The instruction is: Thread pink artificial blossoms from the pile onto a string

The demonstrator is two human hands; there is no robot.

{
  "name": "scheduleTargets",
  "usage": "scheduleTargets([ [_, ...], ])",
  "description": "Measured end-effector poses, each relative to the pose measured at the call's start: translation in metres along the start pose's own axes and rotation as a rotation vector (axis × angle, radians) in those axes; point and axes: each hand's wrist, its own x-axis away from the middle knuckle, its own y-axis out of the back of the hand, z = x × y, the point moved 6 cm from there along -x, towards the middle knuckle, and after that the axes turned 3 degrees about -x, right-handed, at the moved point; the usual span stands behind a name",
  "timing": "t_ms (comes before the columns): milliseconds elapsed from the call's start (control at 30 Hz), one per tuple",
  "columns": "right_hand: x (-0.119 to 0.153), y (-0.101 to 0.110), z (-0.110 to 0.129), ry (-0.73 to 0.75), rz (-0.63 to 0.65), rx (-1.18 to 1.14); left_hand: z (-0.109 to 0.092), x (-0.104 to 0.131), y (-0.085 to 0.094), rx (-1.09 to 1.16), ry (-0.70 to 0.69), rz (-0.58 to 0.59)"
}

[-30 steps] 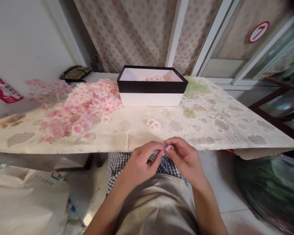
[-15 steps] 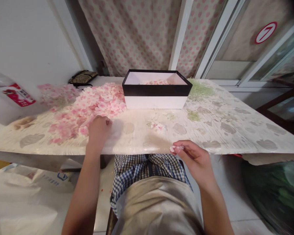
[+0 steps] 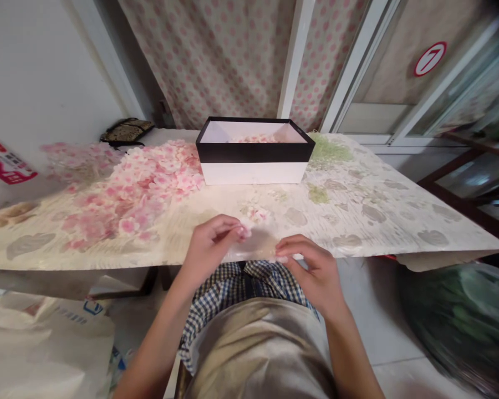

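Observation:
Between thumb and fingertips, my left hand [image 3: 214,241] pinches a pink-white artificial flower [image 3: 244,230] just above the table's front edge. My right hand [image 3: 311,266], also pinched closed, holds a small whitish-pink flower piece [image 3: 280,257] mostly covered by its fingers. The two hands face each other, a short gap apart. A large heap of pink artificial flowers [image 3: 149,177] spreads over the left part of the table. Beyond my hands lies a small cluster of pale flowers [image 3: 258,213]. The white box with a black rim [image 3: 255,163] stands behind it, with pink flowers inside.
Green pieces [image 3: 328,149] lie in a heap right of the box, with a smaller green pile [image 3: 318,194] nearer. A patterned pouch [image 3: 127,130] sits at the back left. White bags [image 3: 45,343] are below the table at left, and a dark green bundle [image 3: 461,316] at right.
My left hand has come right from the flower heap to face my right hand, with a flower now visible in its fingers. The right hand keeps its pinch. The view has shifted slightly.

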Motion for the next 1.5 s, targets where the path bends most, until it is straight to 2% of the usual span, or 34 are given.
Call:
scheduleTargets([
  [100,-0.001,-0.006,0.013,0.1,0.087,-0.028,-0.018,0.016,-0.027,0.06,0.003,0.159],
  [233,0.001,-0.004,0.015,0.133,0.057,-0.103,-0.031,0.029,-0.041,0.024,-0.022,0.28],
  [467,0.001,-0.001,0.016,0.106,0.034,-0.146,-0.034,0.032,-0.045,-0.08,-0.063,0.34],
  [800,0.004,0.003,0.008,0.001,0.149,-0.1,-0.04,0.045,-0.059,-0.429,-0.278,0.38],
  [900,0.004,0.006,0.003,-0.031,0.17,0.004,-0.039,0.045,-0.063,-0.447,-0.281,0.398],
  [933,0.004,0.007,0.001,-0.031,0.175,0.037,-0.036,0.043,-0.061,-0.442,-0.258,0.391],
  [1000,0.003,0.013,-0.003,-0.045,0.15,0.084,-0.027,0.03,-0.052,-0.49,-0.193,0.288],
  [1100,0.002,0.023,-0.011,-0.12,0.061,0.126,-0.01,0.004,-0.026,-0.8,-0.053,-0.035],
  [1133,0.003,0.025,-0.013,-0.137,0.041,0.128,-0.005,-0.005,-0.022,-0.856,-0.02,-0.08],
  [1200,0.003,0.025,-0.015,-0.141,0.027,0.122,0.002,-0.02,-0.021,-0.918,0.009,-0.097],
  [1300,0.004,0.019,-0.014,-0.132,0.052,0.113,0.006,-0.034,-0.03,-0.931,0.011,-0.052],
  [1400,0.004,0.015,-0.014,-0.132,0.078,0.105,0.005,-0.036,-0.04,-0.9,0.026,-0.012],
  [1500,0.004,0.013,-0.012,-0.127,0.085,0.089,0.005,-0.034,-0.039,-0.871,0.066,-0.02],
])
